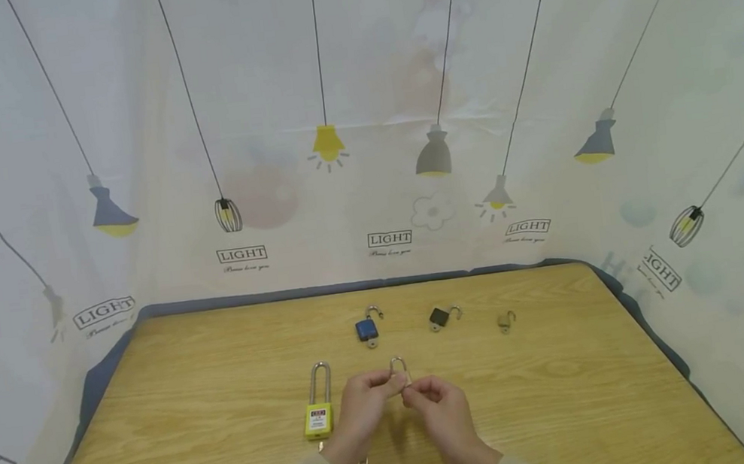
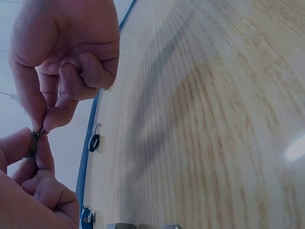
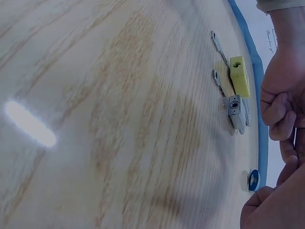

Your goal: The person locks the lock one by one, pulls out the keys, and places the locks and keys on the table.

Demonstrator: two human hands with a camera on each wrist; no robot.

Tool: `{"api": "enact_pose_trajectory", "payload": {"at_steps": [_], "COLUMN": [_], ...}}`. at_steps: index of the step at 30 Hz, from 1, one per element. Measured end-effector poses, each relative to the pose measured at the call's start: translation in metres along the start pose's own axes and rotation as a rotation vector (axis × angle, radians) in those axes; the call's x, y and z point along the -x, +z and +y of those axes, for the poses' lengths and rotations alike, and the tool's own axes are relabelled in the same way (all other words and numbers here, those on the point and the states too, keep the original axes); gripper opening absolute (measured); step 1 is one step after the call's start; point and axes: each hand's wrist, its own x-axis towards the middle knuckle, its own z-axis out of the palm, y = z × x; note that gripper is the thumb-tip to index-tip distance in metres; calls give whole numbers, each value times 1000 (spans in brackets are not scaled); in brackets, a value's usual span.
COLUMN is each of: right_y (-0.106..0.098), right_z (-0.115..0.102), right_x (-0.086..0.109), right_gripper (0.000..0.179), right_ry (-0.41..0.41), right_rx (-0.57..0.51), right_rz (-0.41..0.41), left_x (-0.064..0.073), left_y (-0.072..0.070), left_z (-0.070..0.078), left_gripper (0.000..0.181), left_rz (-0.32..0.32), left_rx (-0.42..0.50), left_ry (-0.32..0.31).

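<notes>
A small padlock is held between my two hands, its silver shackle point(image 1: 397, 363) pointing up and away and its body mostly covered by fingers. My left hand point(image 1: 363, 407) grips the body between thumb and fingers. At the lower end, my right hand point(image 1: 444, 410) pinches a small metal piece point(image 2: 38, 130) that looks like a key, nearly all hidden by fingertips. Left of the hands, a yellow padlock point(image 1: 318, 420) with a long shackle lies on the table. The right wrist view also shows a silver padlock point(image 3: 235, 112), hidden behind my left forearm in the head view.
Along the back of the wooden table point(image 1: 566, 393) lie a blue padlock point(image 1: 366, 329), a black padlock point(image 1: 439, 319) and a small brass-coloured padlock point(image 1: 505, 321), all with swung-out shackles. Keys point(image 3: 218, 81) stand near the yellow and silver padlocks. Printed cloth point(image 1: 302, 216) encloses the table.
</notes>
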Motion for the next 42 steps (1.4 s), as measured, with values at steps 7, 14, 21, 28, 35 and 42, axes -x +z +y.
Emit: {"api": "enact_pose_trajectory", "payload": {"at_steps": [7, 14, 21, 28, 35, 42], "right_y": [0, -2, -4, -8, -16, -20], "right_z": [6, 8, 8, 9, 10, 12], "right_x": [0, 2, 2, 1, -1, 0], "right_gripper": [20, 21, 18, 14, 11, 11], "right_ry": [12, -19, -24, -64, -117, -123], "right_rx": [-2, 67, 94, 168, 200, 203], "right_rz": [-2, -10, -25, 50, 92, 3], "left_x": [0, -6, -6, -6, -4, -3], "left_y": [0, -6, -9, -13, -14, -16], "left_z": [1, 6, 6, 7, 9, 2], "left_gripper": [36, 42, 41, 38, 28, 20], "left_rz": [13, 36, 14, -10, -12, -18], "left_rx": [10, 37, 2, -98, -248, -441], "left_ry": [-6, -5, -5, 5, 41, 97]}}
